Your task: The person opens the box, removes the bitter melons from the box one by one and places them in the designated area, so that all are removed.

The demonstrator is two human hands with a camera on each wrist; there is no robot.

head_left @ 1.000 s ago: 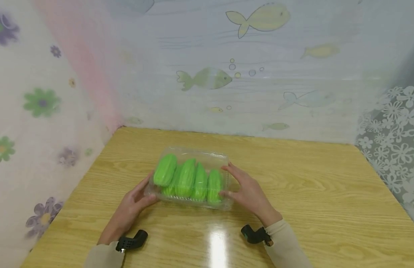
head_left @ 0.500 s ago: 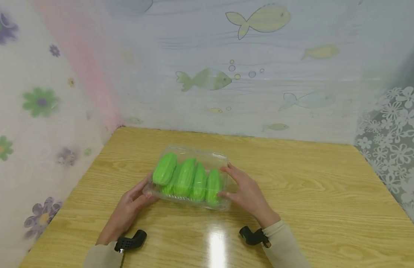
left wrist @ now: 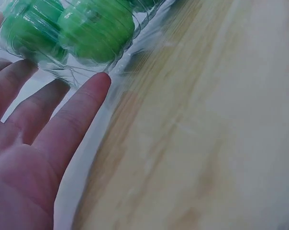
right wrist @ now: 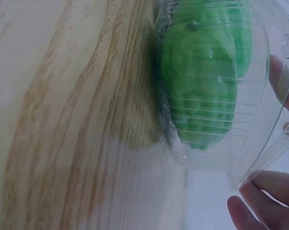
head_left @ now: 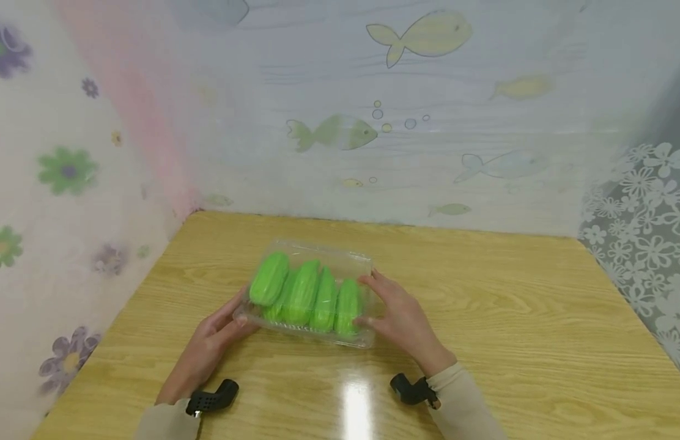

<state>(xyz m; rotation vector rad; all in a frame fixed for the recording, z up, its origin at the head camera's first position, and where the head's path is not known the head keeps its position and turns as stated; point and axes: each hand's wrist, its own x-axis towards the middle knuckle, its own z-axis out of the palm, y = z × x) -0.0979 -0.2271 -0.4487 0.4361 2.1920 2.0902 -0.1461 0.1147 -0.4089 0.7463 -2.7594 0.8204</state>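
A clear plastic box [head_left: 348,260] sits near the middle of the table, slightly skewed. Inside lie several bright green, ridged, oblong pieces [head_left: 301,293], shaped like small gourds. At the box's left end the left hand [head_left: 210,339] holds it, thumb on the near corner, fingers round the far side. In the left wrist view its fingertips [left wrist: 100,82] touch the box's end. On the opposite end the right hand [head_left: 408,318] grips the rim between thumb and fingers. The right wrist view shows its fingers [right wrist: 266,203] at the box's edge. Whether the box's underside touches the table cannot be told.
A wood-grain table [head_left: 516,318] extends around the box. Behind it stands a wall covering with fish drawings [head_left: 345,131], and flower-printed sheeting [head_left: 67,171] borders the left. A white floral panel [head_left: 648,214] closes the right side. Black wrist devices [head_left: 213,397] sit at both cuffs.
Both hands keep their hold on the box. It has shifted very slightly left and toward the person, its right end coming a little nearer. The head view has moved slightly too.
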